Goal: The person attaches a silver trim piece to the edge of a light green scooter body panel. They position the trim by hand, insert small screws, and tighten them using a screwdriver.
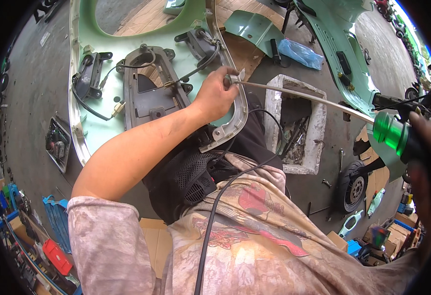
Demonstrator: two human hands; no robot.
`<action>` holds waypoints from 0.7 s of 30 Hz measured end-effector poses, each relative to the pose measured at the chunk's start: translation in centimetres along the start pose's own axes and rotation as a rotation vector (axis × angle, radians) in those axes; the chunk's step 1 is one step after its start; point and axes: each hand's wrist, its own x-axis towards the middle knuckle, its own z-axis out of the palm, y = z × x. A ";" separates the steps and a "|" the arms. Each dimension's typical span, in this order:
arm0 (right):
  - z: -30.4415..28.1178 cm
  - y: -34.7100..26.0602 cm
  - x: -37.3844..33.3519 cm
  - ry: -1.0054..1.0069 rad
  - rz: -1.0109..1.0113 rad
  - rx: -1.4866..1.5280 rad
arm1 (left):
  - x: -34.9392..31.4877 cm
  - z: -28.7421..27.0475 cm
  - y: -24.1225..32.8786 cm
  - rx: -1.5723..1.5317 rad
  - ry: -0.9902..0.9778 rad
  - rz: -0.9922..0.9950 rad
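A light green scooter body panel (pixel 108 38), inner side up, rests against my lap. At its right edge my left hand (pixel 219 93) is closed in a pinch around a small piece I cannot make out. The steel shaft of a long screwdriver (pixel 318 100) meets those fingertips. At the far right my right hand (pixel 424 135), dark and partly smeared, is wrapped round the screwdriver's green handle. A grey plastic frame (pixel 149 110) sits in the panel's middle. Lamp units with wires, a left one (pixel 88 76) and a right one (pixel 199 45), flank it.
A worn white foam box (pixel 318 157) stands right of my knees. Beyond are a green scooter body (pixel 340 54), a blue plastic bag (pixel 301 53) and a curved green cover (pixel 254 30). A wheel (pixel 354 187) lies lower right. A black cable (pixel 213 211) crosses my shirt.
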 end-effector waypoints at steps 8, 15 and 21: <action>0.5 -0.5 0.0 -0.084 0.280 0.310 | -0.6 -0.8 1.0 -0.059 -0.004 -0.098; -0.4 0.0 0.5 -0.152 0.448 0.450 | -0.1 0.1 0.0 0.067 0.030 0.022; -0.2 -1.0 -0.1 -0.174 0.419 0.418 | -0.3 -0.3 0.5 -0.018 0.010 -0.026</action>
